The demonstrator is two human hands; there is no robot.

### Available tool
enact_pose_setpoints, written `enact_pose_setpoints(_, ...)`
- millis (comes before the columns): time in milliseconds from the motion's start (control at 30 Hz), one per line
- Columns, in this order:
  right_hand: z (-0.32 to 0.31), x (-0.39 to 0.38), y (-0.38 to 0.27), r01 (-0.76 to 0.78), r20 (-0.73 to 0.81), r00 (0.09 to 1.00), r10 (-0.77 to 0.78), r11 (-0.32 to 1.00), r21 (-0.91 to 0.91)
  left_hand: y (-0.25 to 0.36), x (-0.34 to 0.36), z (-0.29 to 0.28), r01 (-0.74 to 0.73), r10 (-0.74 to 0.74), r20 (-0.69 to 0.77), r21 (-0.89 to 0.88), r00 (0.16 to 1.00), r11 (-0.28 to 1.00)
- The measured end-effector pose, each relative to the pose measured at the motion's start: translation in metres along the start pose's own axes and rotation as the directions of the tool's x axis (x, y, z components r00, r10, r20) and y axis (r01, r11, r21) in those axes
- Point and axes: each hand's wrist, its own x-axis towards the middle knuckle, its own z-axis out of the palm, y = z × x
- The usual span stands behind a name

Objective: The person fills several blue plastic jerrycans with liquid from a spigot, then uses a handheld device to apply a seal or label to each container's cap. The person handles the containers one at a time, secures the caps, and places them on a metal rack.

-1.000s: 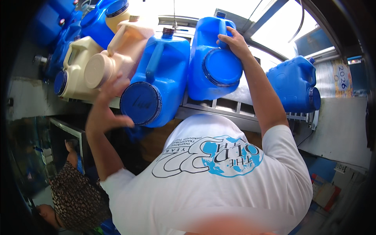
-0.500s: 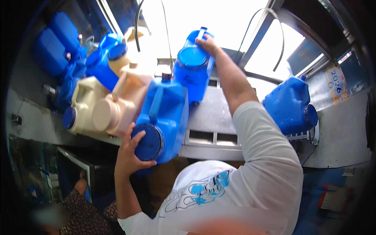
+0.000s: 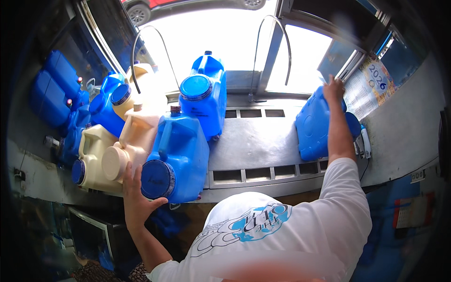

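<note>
A row of square plastic water jugs stands on a metal counter (image 3: 253,141). My left hand (image 3: 136,197) is open, thumb and fingers apart, beside the dark blue lid of the front blue jug (image 3: 185,160); whether the fingertips touch it I cannot tell. Behind that one stands another blue jug (image 3: 206,105) with a round lighter lid. My right hand (image 3: 334,90) is closed round the top of a separate blue jug (image 3: 312,131) at the right; my forearm hides part of its handle side.
Cream jugs (image 3: 96,155) and more blue jugs (image 3: 51,101) crowd the left. Thin curved hoses (image 3: 289,51) rise before the window. Slots (image 3: 258,174) line the counter's front edge. A calendar (image 3: 373,89) hangs at the right. Another person's patterned sleeve (image 3: 96,272) shows at lower left.
My right hand has let go of the rear blue jug, which now stands on the counter, and has moved right to the separate jug. My left hand's fingers have loosened from the front jug's lid.
</note>
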Motion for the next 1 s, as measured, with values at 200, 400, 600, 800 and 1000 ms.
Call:
enact_pose_setpoints(200,0.052,0.016,0.110,-0.252,0.634,0.765,0.115,0.959,0.130,0.073,0.022,0.014,-0.367,0.350,-0.111,-0.331,0.930,0.869)
enact_pose_setpoints(400,0.015,0.007,0.042,-0.172,0.641,0.725,-0.252,0.834,0.524,0.154,0.068,0.117,-0.320,0.414,0.020,-0.601,0.910,0.732)
enact_pose_setpoints(600,-0.053,-0.045,-0.059,-0.653,0.766,0.593,-0.249,0.408,0.638,0.240,0.106,0.205,-0.327,0.486,0.101,-0.620,0.868,0.713)
enact_pose_setpoints(800,-0.100,-0.091,-0.101,-0.834,0.748,0.399,-0.530,0.130,0.536,0.245,0.126,0.232,-0.402,0.451,-0.040,-0.527,0.892,0.748)
enact_pose_setpoints(1000,-0.035,-0.007,-0.121,0.271,0.112,0.831,-0.546,0.572,0.774,0.176,0.149,0.215,-0.247,0.377,0.069,-0.646,0.924,0.723)
